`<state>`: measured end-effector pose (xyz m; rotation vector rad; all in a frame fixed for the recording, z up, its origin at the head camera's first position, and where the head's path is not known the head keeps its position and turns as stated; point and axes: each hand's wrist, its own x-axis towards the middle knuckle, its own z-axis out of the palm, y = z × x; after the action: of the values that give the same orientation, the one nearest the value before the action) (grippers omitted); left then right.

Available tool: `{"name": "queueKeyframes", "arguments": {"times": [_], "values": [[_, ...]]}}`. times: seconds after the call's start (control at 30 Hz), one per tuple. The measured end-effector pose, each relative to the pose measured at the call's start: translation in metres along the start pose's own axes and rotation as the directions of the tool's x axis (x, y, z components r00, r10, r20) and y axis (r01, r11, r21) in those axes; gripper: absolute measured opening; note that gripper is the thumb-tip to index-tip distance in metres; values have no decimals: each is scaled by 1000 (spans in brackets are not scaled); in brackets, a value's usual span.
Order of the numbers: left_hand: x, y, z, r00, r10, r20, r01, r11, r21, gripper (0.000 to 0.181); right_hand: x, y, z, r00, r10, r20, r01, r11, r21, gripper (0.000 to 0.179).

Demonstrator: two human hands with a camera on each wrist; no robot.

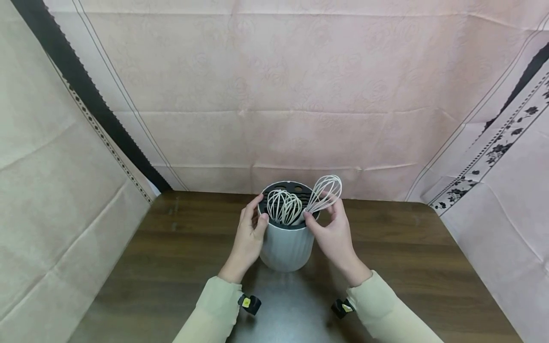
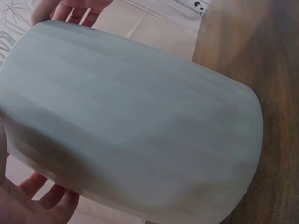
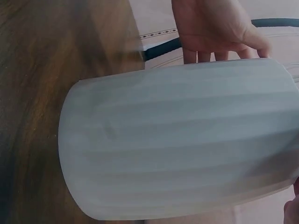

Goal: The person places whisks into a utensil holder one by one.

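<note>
A pale grey, ribbed utensil holder stands upright on the table, with a black slotted insert in its mouth. One white whisk has its wire head just above the insert. Another white whisk leans out to the right over the rim. My left hand grips the holder's left side, thumb at the rim and fingers round the far side. On the opposite side my right hand holds the holder near its rim, its thumb by the leaning whisk's base and its fingers partly hidden behind the wires.
The brown wooden table spreads around the holder. Pale cloth hangs along the table's far edge, with more cloth at the left and right sides. A black wrist camera sits at the left cuff.
</note>
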<state>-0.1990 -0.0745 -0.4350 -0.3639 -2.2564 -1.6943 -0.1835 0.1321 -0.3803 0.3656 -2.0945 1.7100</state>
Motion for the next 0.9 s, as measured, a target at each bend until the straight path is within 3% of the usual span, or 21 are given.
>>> {"name": "queueKeyframes", "arguments": {"times": [0.17, 0.37, 0.57, 0.77, 0.9], "values": [[1, -1, 0, 1000, 3, 13, -3, 1000, 0, 49, 2, 23, -3, 999, -49, 11, 50, 996, -76, 58], [1, 0, -2, 999, -31, 10, 31, 999, 6, 50, 0, 29, -6, 990, -140, 35, 144, 966, -212, 59], [-1, 3, -8, 999, -43, 8, 42, 999, 10, 52, -2, 33, -9, 983, -166, 78, 181, 951, -251, 66], [-8, 1, -18, 999, 8, 36, -12, 993, 117, 57, -3, 38, -20, 964, -220, 148, 253, 930, -268, 66], [-12, -1, -24, 996, 43, 74, -60, 970, 237, 60, -2, 46, -30, 942, -276, 190, 329, 868, -371, 69]]}}
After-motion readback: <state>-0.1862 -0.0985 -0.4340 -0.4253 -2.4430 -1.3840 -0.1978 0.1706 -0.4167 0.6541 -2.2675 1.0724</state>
